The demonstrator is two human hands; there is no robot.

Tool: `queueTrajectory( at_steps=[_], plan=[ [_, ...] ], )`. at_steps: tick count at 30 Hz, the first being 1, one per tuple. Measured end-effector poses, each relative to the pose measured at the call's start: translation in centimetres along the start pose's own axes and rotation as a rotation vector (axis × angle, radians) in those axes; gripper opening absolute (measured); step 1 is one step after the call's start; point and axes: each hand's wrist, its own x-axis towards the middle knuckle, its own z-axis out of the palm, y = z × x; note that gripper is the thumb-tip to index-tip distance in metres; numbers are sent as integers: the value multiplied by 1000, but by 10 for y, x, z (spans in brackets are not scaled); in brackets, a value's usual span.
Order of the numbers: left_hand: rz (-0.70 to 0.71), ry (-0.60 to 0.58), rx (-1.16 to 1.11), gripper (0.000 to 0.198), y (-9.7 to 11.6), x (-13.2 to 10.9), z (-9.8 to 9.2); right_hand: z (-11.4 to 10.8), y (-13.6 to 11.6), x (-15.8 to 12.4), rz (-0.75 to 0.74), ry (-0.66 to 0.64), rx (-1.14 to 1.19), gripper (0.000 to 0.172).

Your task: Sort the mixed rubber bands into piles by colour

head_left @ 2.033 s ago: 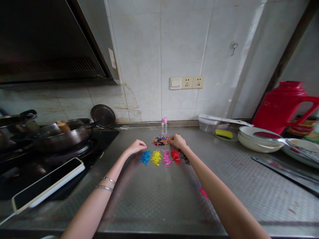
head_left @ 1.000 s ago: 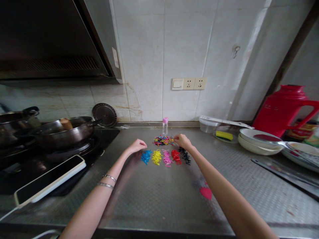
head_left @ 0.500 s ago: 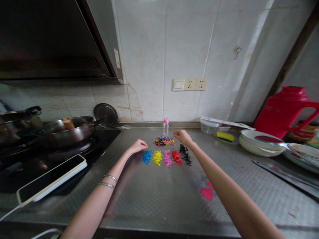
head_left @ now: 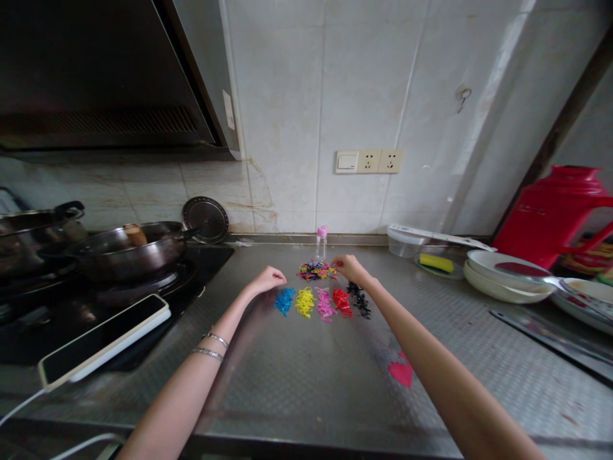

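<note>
A mixed pile of small coloured rubber bands [head_left: 316, 269] lies on the steel counter [head_left: 287, 377]. In front of it, a row of single-colour piles runs left to right: blue bands [head_left: 284, 301], yellow bands [head_left: 305, 302], pink bands [head_left: 325, 304], red bands [head_left: 342, 302] and black bands [head_left: 359, 300]. My right hand [head_left: 350, 267] is at the mixed pile's right edge, fingertips pinched; anything between them is too small to see. Just behind the blue pile, my left hand [head_left: 269, 279] hovers with its fingers curled together, contents hidden. A clear bottle with a pink cap [head_left: 321, 244] stands behind the mixed pile.
On the left are a stove with a steel pan [head_left: 129, 252] and a phone [head_left: 105, 338] on a white block. To the right stand a plastic tub [head_left: 405, 244], a yellow sponge [head_left: 435, 262], stacked bowls [head_left: 507, 284], a knife [head_left: 550, 338] and a red flask [head_left: 550, 214]. A red heart [head_left: 401, 373] marks the counter.
My right hand has shifted slightly lower and closer to the mixed pile's right edge. My left hand stays nearly still. The whole view has moved a little.
</note>
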Motion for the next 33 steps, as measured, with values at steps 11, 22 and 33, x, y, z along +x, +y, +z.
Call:
queueTrajectory(
  at_steps=[11, 22, 33],
  plan=[
    [12, 2, 2, 25, -5, 3, 2, 0, -20, -10, -11, 48, 175, 25],
    [3, 8, 24, 25, -2, 2, 4, 23, -79, -41, -250, -20, 383, 28],
    [-6, 16, 6, 25, 1, 1, 7, 15, -72, -47, -185, -18, 413, 25]
  ],
)
